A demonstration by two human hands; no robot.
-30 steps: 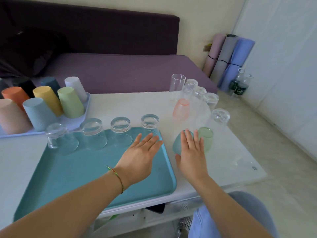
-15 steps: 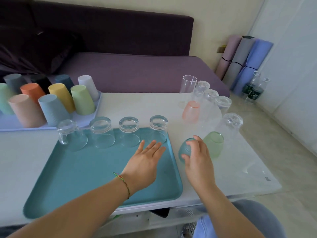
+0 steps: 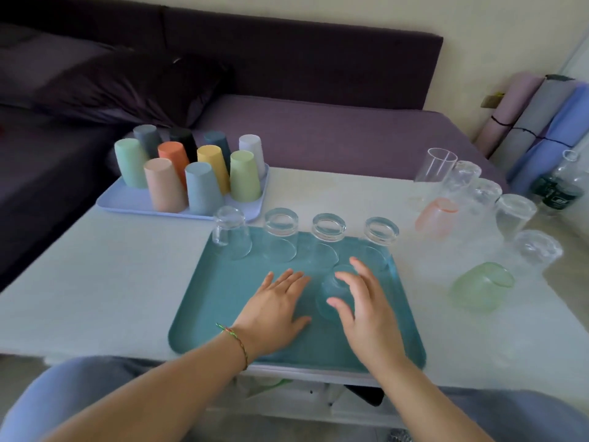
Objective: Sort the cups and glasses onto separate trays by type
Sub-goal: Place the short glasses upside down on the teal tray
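One blue glass (image 3: 331,288) — faint on the teal tray (image 3: 216,298) — sits in the right hand's (image 3: 366,317) curled fingers; left hand (image 3: 274,311) lies flat.

right hand (image 3: 366,311) around bluish glass (image 3: 332,293) over teal tray (image 3: 207,298), left hand (image 3: 274,311) flat beside

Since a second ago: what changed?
The right grip took hold of the blue-tinted glass on the table beside the green glass and carried it left onto the teal tray, where it holds it. The left grip stayed flat on the tray; the green glass and the clear glasses are unmoved.
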